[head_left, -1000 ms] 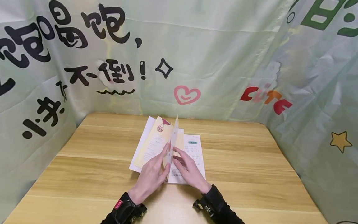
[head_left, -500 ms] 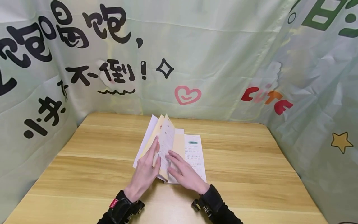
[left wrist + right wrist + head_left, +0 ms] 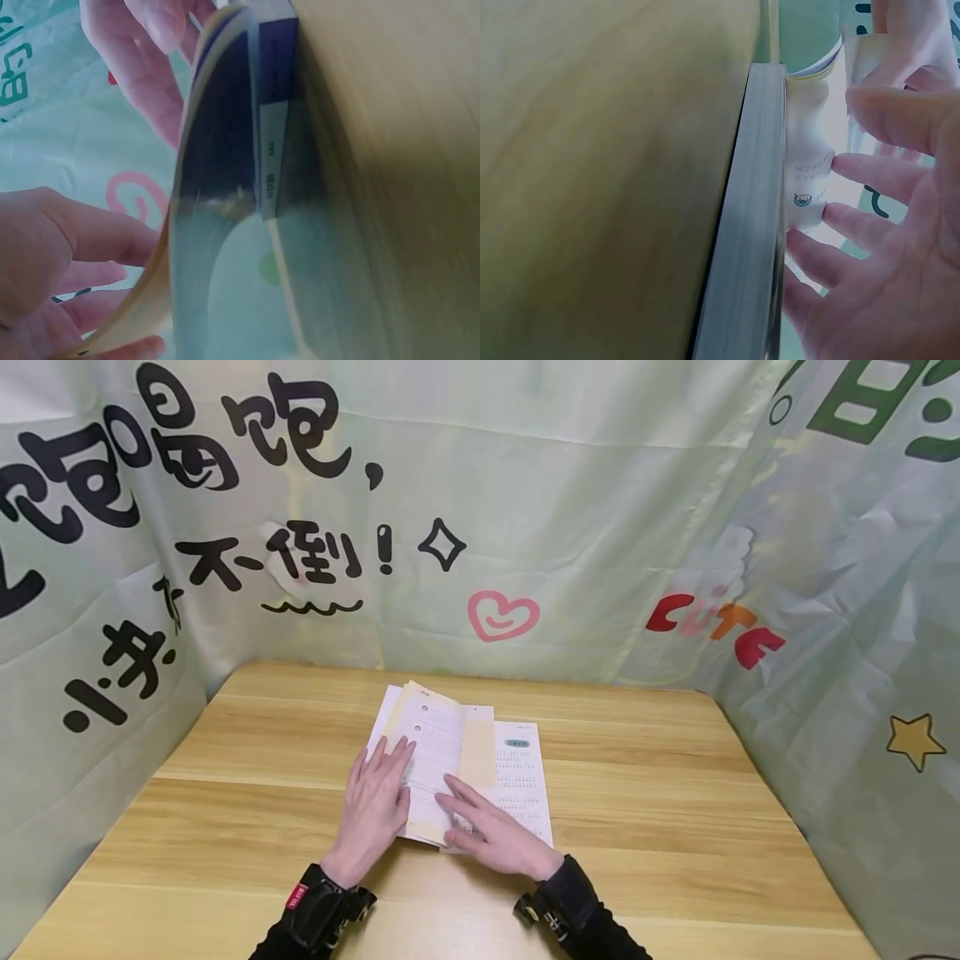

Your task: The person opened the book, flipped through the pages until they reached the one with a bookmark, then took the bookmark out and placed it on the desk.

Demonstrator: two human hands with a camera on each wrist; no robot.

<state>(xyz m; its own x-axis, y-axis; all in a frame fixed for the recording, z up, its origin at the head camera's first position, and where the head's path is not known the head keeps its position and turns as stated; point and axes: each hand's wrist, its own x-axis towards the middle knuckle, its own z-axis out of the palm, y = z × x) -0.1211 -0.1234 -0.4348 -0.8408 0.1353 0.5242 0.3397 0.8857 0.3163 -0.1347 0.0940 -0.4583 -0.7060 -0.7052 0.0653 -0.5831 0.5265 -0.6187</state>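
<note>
An open book lies on the table, its white printed left page facing up and its right page showing printed lines under a teal heading. Between them shows a cream strip. My left hand rests with straight fingers on the left page. My right hand reaches over the lower part of the book, fingertips at that page's inner side. In the left wrist view, the raised leaves curve above a purple-and-white spine. The right wrist view shows the thick page block beside my spread fingers.
The wooden table extends around the book. A pale green cloth with black lettering, a pink heart and a yellow star hangs at the back and sides. Black straps with small cameras sit on both wrists.
An upright leaf has turned over to the left and now lies flat. My left hand has followed it down and left; my right hand has shifted slightly left.
</note>
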